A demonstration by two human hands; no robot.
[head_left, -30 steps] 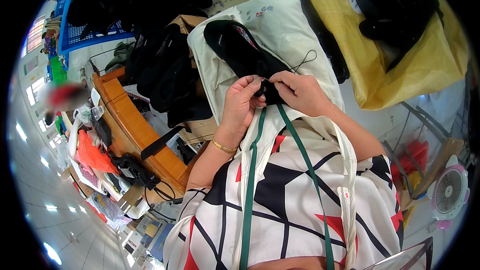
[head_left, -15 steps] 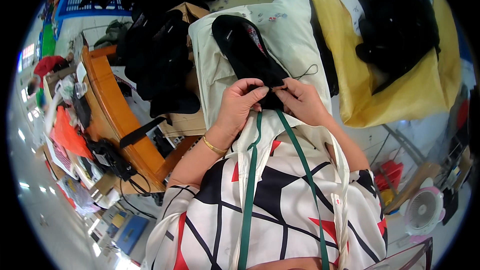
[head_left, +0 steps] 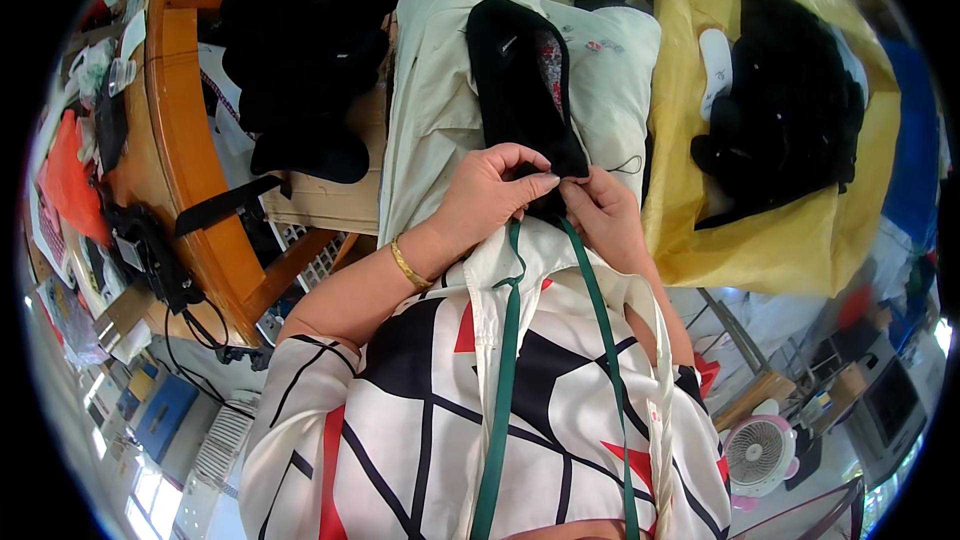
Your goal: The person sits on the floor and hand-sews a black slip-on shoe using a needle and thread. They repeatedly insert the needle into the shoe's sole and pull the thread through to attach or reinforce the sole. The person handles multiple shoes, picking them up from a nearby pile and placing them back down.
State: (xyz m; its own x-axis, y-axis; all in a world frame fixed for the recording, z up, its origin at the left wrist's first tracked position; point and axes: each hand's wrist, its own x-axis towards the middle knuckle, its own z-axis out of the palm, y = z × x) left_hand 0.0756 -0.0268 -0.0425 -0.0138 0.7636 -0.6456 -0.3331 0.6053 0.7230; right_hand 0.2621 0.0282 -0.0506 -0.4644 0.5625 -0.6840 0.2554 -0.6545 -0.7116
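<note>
A black cloth shoe (head_left: 515,90) with a flowered lining lies on a pale cloth-covered cushion (head_left: 430,70) in front of me, its near end toward my body. My left hand (head_left: 495,190), a gold bracelet (head_left: 408,262) on its wrist, pinches the shoe's near end with thumb and index finger. From the right, my right hand (head_left: 607,208) grips the same end, fingertips close to the left thumb. Whatever tiny thing may be between the fingertips is too small to make out. A thin dark thread (head_left: 628,166) loops over the cushion beside the right hand.
Black shoes (head_left: 310,60) are heaped at the left, by a cardboard box (head_left: 345,185) and a wooden frame (head_left: 185,130). On the right, a yellow cloth (head_left: 790,250) bears more black pieces (head_left: 790,110). A fan (head_left: 760,455) stands lower right.
My view has shifted, so the surroundings sit differently in it. The shoe looks more upright in the picture. Both hands keep their hold at its near end.
</note>
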